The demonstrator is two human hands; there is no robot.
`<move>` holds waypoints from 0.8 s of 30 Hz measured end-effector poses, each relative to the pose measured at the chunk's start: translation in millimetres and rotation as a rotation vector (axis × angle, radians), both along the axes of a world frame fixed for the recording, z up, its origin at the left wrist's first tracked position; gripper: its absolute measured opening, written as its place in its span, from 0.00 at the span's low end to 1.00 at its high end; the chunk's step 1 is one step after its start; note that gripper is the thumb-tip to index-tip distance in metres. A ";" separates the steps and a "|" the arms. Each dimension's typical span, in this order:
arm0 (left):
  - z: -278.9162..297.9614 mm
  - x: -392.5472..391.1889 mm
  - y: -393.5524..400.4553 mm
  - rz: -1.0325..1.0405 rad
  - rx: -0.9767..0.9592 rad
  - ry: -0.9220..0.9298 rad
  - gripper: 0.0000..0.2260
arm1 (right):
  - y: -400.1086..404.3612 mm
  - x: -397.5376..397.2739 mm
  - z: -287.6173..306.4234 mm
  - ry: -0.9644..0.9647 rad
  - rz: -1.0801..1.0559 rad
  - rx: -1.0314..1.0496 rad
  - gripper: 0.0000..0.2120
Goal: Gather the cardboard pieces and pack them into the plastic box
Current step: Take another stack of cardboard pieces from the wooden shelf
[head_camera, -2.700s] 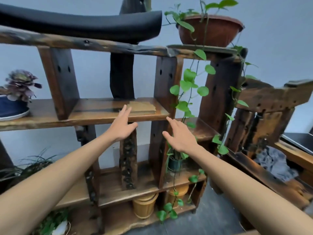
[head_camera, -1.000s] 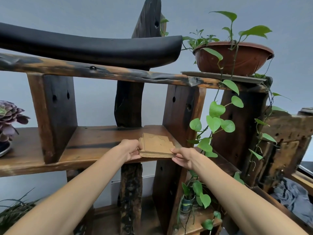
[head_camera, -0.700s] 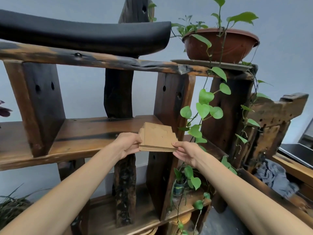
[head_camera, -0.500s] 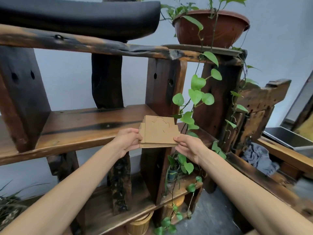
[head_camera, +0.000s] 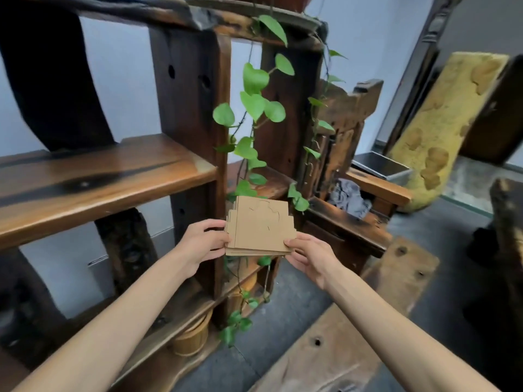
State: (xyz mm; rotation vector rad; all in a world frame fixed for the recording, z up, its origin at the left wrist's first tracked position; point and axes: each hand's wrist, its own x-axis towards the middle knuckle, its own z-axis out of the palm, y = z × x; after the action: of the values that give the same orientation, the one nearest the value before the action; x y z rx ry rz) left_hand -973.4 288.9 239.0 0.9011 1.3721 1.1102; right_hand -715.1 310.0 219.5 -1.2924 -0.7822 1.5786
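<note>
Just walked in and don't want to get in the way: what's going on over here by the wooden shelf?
A person is holding a small stack of cardboard pieces in both bare hands, the left hand gripping its left edge and the right hand its right edge. The stack is in the air in front of the wooden shelf, beside a trailing green vine, not resting on anything. No plastic box is in view, so the packing has not begun.

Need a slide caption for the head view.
Both hands, left and right, hold a cardboard stack beside the wooden shelf.
</note>
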 end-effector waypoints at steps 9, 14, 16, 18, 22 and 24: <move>-37.1 73.5 -24.2 -0.194 -0.060 0.015 0.09 | -76.7 69.0 -36.7 -0.016 -0.188 -0.056 0.15; -59.4 116.3 -48.5 -0.231 -0.106 0.002 0.12 | -128.2 103.8 -47.1 -0.018 -0.275 -0.099 0.15; -66.3 136.4 -60.6 -0.286 -0.146 -0.010 0.13 | -155.2 121.5 -49.5 -0.013 -0.328 -0.111 0.15; -74.9 155.0 -73.3 -0.323 -0.185 -0.020 0.12 | -182.5 138.3 -54.8 -0.009 -0.377 -0.140 0.16; -88.3 195.9 -99.8 -0.417 -0.230 -0.002 0.08 | -233.4 168.5 -65.2 0.016 -0.476 -0.156 0.15; -93.8 215.9 -113.0 -0.460 -0.248 0.007 0.08 | -257.8 181.6 -71.8 0.025 -0.539 -0.168 0.13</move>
State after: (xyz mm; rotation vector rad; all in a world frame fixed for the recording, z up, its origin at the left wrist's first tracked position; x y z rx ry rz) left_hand -757.5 175.9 145.2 0.9732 1.1954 0.5741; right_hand -533.5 52.2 147.7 -1.4511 -0.2504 1.2341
